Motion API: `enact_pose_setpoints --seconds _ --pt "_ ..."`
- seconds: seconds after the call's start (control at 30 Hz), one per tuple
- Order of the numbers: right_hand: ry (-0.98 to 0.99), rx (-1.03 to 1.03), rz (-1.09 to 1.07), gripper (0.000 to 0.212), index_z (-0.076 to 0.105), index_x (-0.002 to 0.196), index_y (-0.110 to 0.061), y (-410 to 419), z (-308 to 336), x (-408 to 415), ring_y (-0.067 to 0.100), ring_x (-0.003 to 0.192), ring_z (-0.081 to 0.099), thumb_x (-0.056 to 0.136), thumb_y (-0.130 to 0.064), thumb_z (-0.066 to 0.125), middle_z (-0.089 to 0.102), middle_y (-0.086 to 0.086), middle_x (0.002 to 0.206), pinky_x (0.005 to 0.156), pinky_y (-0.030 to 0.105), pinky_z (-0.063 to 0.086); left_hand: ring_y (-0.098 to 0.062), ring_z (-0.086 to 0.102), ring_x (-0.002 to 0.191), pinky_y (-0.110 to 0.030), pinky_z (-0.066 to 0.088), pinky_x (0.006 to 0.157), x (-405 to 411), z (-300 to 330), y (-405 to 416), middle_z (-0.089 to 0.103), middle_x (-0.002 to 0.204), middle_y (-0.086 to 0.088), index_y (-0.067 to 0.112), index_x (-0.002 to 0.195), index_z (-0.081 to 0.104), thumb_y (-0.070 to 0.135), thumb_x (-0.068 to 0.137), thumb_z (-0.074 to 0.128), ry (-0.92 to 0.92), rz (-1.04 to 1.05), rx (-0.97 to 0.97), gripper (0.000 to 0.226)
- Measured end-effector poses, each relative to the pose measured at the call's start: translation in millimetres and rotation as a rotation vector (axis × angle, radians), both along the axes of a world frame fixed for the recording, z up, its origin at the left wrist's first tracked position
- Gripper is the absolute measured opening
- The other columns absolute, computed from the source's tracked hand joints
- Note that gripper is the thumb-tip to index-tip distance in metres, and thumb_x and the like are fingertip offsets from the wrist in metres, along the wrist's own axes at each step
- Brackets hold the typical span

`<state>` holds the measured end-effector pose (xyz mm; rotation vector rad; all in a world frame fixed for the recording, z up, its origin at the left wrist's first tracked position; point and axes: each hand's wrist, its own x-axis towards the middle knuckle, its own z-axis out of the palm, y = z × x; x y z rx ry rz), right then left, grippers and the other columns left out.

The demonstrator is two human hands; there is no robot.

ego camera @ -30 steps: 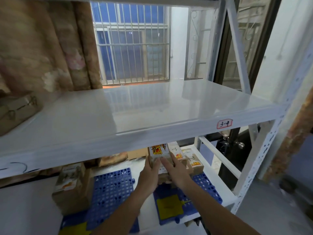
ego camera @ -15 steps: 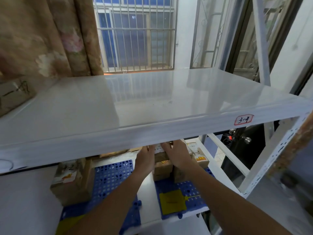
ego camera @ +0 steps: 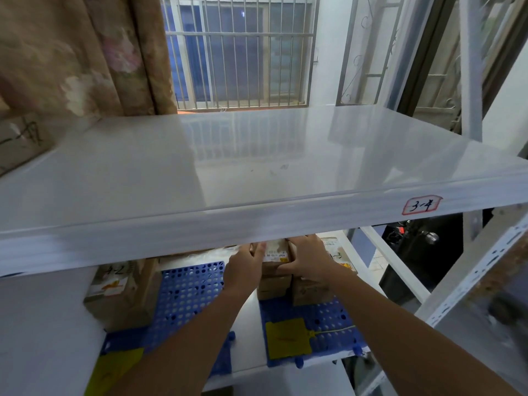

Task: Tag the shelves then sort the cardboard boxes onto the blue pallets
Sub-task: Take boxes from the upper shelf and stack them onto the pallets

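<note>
Both my hands reach under the white upper shelf [ego camera: 257, 178] to a small cardboard box [ego camera: 276, 257] with a printed label. My left hand [ego camera: 245, 264] grips its left side and my right hand [ego camera: 307, 260] grips its right side and top. The box sits on a stack of boxes [ego camera: 273, 287] on the right blue pallet [ego camera: 323, 318] of the lower shelf. More boxes [ego camera: 338, 254] stand just right of it. A yellow tag [ego camera: 287, 337] lies on that pallet. The upper shelf's edge carries a red-bordered tag [ego camera: 422, 205] marked 3-4.
A second blue pallet [ego camera: 188, 290] lies to the left, with a larger box [ego camera: 120, 290] marked 4-2 and a yellow tag [ego camera: 114, 370] at its front. Another box [ego camera: 20, 138] sits at the upper shelf's left end. White rack uprights [ego camera: 468, 270] stand to the right.
My head has moved closer and lower toward the rack. Both hands have pushed the small box farther back under the upper shelf, onto the stack on the right pallet.
</note>
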<state>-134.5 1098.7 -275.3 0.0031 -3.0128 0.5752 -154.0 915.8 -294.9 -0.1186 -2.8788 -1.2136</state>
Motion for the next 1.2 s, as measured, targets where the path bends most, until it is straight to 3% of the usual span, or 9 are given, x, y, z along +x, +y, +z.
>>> enact_pose_setpoints --seconds 0.07,0.2,0.47,0.57,0.73,0.93,1.07,1.2 --pt "-0.003 -0.012 0.0 0.09 0.058 0.13 -0.032 1.8 -5.8 -3.8 0.02 0.119 0.053 0.055 -0.081 0.063 0.065 -0.007 0.121 0.099 0.046 0.048 -0.027 0.065 0.106 -0.033 0.043 0.077 0.5 -0.7 2.5 0.07 0.115 -0.003 0.018 0.127 0.062 0.061 0.103 0.038 -0.011 0.004 -0.005 0.055" --pt "0.001 -0.023 -0.012 0.082 0.059 0.126 -0.036 6.7 -13.2 -5.4 0.02 0.114 0.055 0.059 -0.083 0.06 0.066 -0.009 0.115 0.094 0.045 0.05 -0.021 0.064 0.092 -0.038 0.053 0.077 -2.3 -1.2 7.2 0.07 0.102 -0.001 0.021 0.109 0.066 0.064 0.101 0.035 -0.017 0.006 -0.012 0.053" --pt "0.006 -0.081 0.02 0.074 0.063 0.125 -0.031 11.7 -17.7 0.1 0.018 0.112 0.056 0.068 -0.077 0.058 0.068 -0.01 0.117 0.094 0.044 0.052 -0.024 0.062 0.096 -0.037 0.052 0.081 -12.2 -6.3 17.2 0.07 0.108 -0.007 0.013 0.113 0.071 0.059 0.101 0.041 -0.078 0.044 -0.017 0.056" --pt "0.002 -0.086 0.013 0.074 0.063 0.125 -0.03 14.1 -18.7 0.7 0.018 0.111 0.055 0.068 -0.076 0.056 0.068 -0.008 0.118 0.098 0.045 0.05 -0.024 0.06 0.095 -0.035 0.051 0.082 -12.1 -3.3 21.6 0.067 0.109 -0.008 0.011 0.115 0.067 0.056 0.102 0.044 -0.147 0.076 0.021 0.053" --pt "-0.023 -0.069 0.045 0.073 0.061 0.128 -0.025 14.7 -14.5 3.1 0.019 0.115 0.053 0.071 -0.07 0.055 0.067 -0.005 0.121 0.108 0.047 0.04 -0.022 0.058 0.093 -0.032 0.044 0.074 -6.8 3.1 30.4 0.06 0.101 -0.004 0.019 0.1 0.049 0.05 0.104 0.044 -0.24 0.106 0.073 0.031" --pt "-0.047 -0.045 0.108 0.078 0.052 0.14 -0.023 17.5 -9.1 8.5 0.022 0.129 0.048 0.074 -0.065 0.06 0.06 -0.002 0.136 0.117 0.056 0.029 -0.023 0.06 0.099 -0.04 0.052 0.087 -7.6 -2.9 27.8 0.062 0.111 -0.004 0.016 0.126 0.051 0.057 0.1 0.042 -0.257 0.109 0.119 0.05" --pt "-0.022 -0.1 0.108 0.086 0.053 0.142 -0.024 20.1 -4.6 10.6 0.022 0.132 0.047 0.07 -0.071 0.052 0.06 -0.004 0.139 0.118 0.057 0.026 -0.02 0.056 0.101 -0.035 0.044 0.081 -3.8 3.1 28.6 0.06 0.116 -0.002 0.014 0.136 0.047 0.057 0.102 0.042 -0.234 0.109 0.124 0.055" --pt "0.034 -0.2 0.089 0.072 0.053 0.146 -0.024 22.6 7.9 19.9 0.022 0.137 0.043 0.083 -0.059 0.059 0.056 -0.003 0.145 0.119 0.053 0.028 -0.022 0.054 0.113 -0.034 0.037 0.086 2.6 14.8 28.0 0.058 0.134 -0.006 0.012 0.142 0.044 0.057 0.102 0.043 -0.18 0.075 0.11 0.06"
